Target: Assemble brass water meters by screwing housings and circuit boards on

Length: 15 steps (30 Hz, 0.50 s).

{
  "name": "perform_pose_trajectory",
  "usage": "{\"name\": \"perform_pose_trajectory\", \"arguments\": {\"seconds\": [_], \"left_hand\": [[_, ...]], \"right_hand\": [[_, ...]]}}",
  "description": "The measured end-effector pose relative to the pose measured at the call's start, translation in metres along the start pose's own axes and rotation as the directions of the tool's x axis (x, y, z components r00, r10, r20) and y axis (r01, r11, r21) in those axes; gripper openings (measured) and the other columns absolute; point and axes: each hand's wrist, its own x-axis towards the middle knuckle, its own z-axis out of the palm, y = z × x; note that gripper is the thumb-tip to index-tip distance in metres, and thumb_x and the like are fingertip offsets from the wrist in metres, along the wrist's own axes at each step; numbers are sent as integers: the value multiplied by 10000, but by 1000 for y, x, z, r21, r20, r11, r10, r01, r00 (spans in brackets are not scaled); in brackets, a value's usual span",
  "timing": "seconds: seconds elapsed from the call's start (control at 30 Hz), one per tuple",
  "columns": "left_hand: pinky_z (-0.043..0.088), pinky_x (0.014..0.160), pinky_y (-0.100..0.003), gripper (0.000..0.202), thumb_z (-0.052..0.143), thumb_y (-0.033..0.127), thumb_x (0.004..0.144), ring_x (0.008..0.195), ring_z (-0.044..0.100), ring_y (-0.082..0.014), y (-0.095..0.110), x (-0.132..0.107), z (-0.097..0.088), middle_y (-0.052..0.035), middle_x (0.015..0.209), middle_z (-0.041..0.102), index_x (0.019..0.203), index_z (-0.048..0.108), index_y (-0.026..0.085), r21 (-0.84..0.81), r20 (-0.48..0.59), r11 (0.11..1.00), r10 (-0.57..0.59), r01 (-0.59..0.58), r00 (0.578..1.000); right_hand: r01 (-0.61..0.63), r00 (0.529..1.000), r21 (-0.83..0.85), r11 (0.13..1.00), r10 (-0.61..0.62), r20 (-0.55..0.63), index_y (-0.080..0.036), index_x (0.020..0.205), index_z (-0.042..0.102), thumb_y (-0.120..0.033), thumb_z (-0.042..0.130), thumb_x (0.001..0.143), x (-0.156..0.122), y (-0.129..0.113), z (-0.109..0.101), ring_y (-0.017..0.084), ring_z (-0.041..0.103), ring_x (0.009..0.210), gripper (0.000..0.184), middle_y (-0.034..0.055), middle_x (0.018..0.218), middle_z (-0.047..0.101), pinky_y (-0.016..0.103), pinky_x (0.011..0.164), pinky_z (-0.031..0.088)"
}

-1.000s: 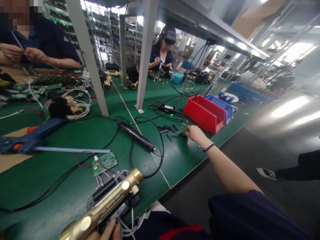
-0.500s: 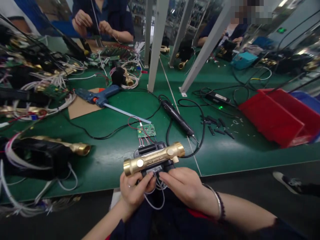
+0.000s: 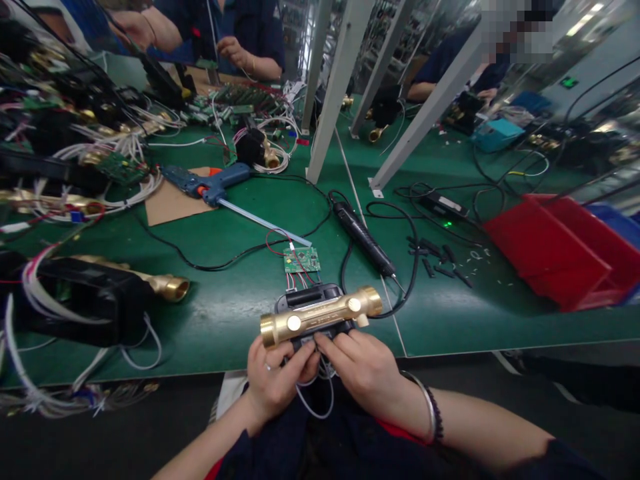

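Pinches near edge of black housing (image 3: 313, 295) at lower centre of the frame with left hand (image 3: 274, 375) and right hand (image 3: 365, 367), equally near, just below brass tube (image 3: 323, 315) running lengthwise left to right, slightly higher at right.

"Hands?"
"My left hand (image 3: 273, 380) grips the casing (image 3: 290, 302) at its near edge. My right hand (image 3: 367, 370) touches there too, thumbs close together; its fingertips' hold is hidden."
"On top?"
"Brass pipe (image 3: 323, 317), across the casing, right end slightly farther from me."
"Wiring?"
"Pale cable (image 3: 320, 417) loops between my wrists. Thin wires (image 3: 291, 281) span casing and board (image 3: 302, 261). Board lies on the green bench (image 3: 225, 333)."
"Around it?"
"Driver (image 3: 363, 240) right of the board, tip towards me. Glue gun (image 3: 220, 187) left, partly on cardboard (image 3: 170, 207). Black pieces (image 3: 444, 271) scattered near the red bin (image 3: 525, 247)."
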Motion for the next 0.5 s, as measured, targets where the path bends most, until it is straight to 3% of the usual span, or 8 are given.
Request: {"name": "perform_pose_trajectory", "arguments": {"seconds": [0.1,0.17,0.27,0.3,0.33,0.4,0.5], "left_hand": [[410,676,-232,106,618,255,814,544,494,-78,0,1,-1,47,553,505,754,705,252,6,10,1000,-4,4,1000],[411,669,-228,97,625,246,793,525,479,-72,-1,1,-1,53,539,480,744,708,260,11,28,1000,3,-4,1000],[422,669,-227,77,644,239,760,533,486,-73,-1,1,0,50,555,464,725,707,266,27,24,999,19,-20,1000],[429,676,-229,66,652,236,752,547,496,-75,-1,1,0,46,571,471,727,706,265,33,11,999,18,-18,1000],[435,683,-231,59,657,232,747,560,506,-77,-1,2,0,44,584,478,736,705,263,35,0,999,18,-18,1000],[444,698,-235,58,657,222,751,570,515,-79,0,3,0,42,590,486,749,702,259,31,-12,999,22,-21,1000],[446,705,-239,72,636,217,777,562,508,-81,0,5,0,43,584,487,747,692,251,22,-16,999,37,-37,999]], "right_hand": [[48,998,83,995,-44,-51,-101,1020,620,-147,385,959,-2,10,-20,142,498,511,247,6,588,572,279,473,368],[47,984,112,993,-27,-177,-130,1044,611,-125,477,915,1,28,-37,122,496,493,186,-7,600,587,256,469,386],[-146,910,44,988,152,-386,-186,1013,636,-96,543,856,17,74,-47,141,571,593,203,20,714,643,261,564,463],[-245,891,21,969,233,-390,-189,989,648,-116,544,853,24,92,-43,172,603,674,186,44,765,657,295,634,491],[-336,885,7,942,318,-340,-176,982,654,-155,539,856,32,109,-36,211,617,759,172,76,822,665,346,710,503],[-500,860,17,866,499,-109,-118,1066,631,-215,577,822,46,140,-15,292,603,923,268,150,967,657,450,835,478],[-614,788,94,784,601,131,-35,1205,539,-213,624,757,61,169,12,337,597,957,490,217,1049,629,498,853,460]]}}
